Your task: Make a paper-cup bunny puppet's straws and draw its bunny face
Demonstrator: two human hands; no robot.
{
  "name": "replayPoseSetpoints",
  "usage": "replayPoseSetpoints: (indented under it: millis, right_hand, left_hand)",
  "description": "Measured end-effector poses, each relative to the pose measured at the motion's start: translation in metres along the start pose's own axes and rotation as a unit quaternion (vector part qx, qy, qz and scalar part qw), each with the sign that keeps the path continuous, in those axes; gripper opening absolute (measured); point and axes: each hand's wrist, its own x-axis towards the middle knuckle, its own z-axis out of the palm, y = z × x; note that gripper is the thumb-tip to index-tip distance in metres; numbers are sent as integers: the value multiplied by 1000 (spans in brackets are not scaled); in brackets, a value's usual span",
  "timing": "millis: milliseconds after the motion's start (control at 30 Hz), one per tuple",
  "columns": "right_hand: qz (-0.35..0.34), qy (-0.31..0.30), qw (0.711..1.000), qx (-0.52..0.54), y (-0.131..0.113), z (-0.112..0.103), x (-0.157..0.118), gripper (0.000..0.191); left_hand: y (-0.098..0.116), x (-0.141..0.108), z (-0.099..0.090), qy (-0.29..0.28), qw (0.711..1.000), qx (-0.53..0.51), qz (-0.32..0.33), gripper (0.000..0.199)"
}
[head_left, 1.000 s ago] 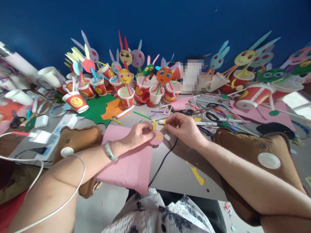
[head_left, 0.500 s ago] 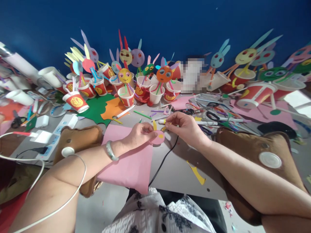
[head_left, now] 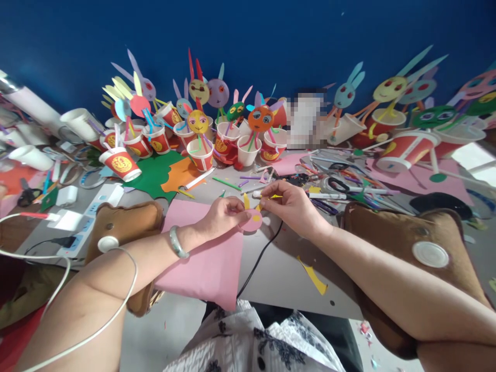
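Observation:
Between my hands is a pink paper disc (head_left: 251, 221) with a small yellow patch on it and one yellow paper ear (head_left: 246, 200) standing up from its top edge. My left hand (head_left: 227, 214) pinches the disc at its left side, thumb on the front. My right hand (head_left: 284, 204) is closed on a second yellow paper strip (head_left: 260, 205), whose lower end meets the disc's upper right edge; whether it is stuck there I cannot tell. Under my left wrist lies a sheet of pink paper (head_left: 205, 268).
Paper cups with rabbit-like paper figures (head_left: 200, 154) line the blue wall. Scissors (head_left: 341, 183) and pens lie to the right. Brown cushions (head_left: 403, 243) flank my arms. A power strip (head_left: 91, 217) with white cables is at left. A yellow scrap (head_left: 313, 276) lies near the front edge.
My right hand has moved slightly left, bringing the second yellow strip against the pink disc's top right edge. My left hand still holds the disc in place.

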Motion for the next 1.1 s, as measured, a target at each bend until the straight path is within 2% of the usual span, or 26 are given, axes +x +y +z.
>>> replayPoseSetpoints:
  millis: [500, 700, 900, 1100]
  right_hand:
    - [14, -5, 998, 55, -2, 3, -2, 31]
    - [41, -61, 995, 61, 0, 1, -5, 39]
    - [45, -62, 995, 62, 1, 2, -5, 40]
    - [48, -69, 995, 59, 3, 4, -5, 37]
  left_hand:
    - [5, -1, 2, 32, 999, 10, -9, 31]
    - [4, -1, 2, 33, 999, 13, -11, 32]
    - [2, 0, 2, 26, 999, 21, -16, 33]
    - [-2, 0, 5, -20, 998, -60, -17, 41]
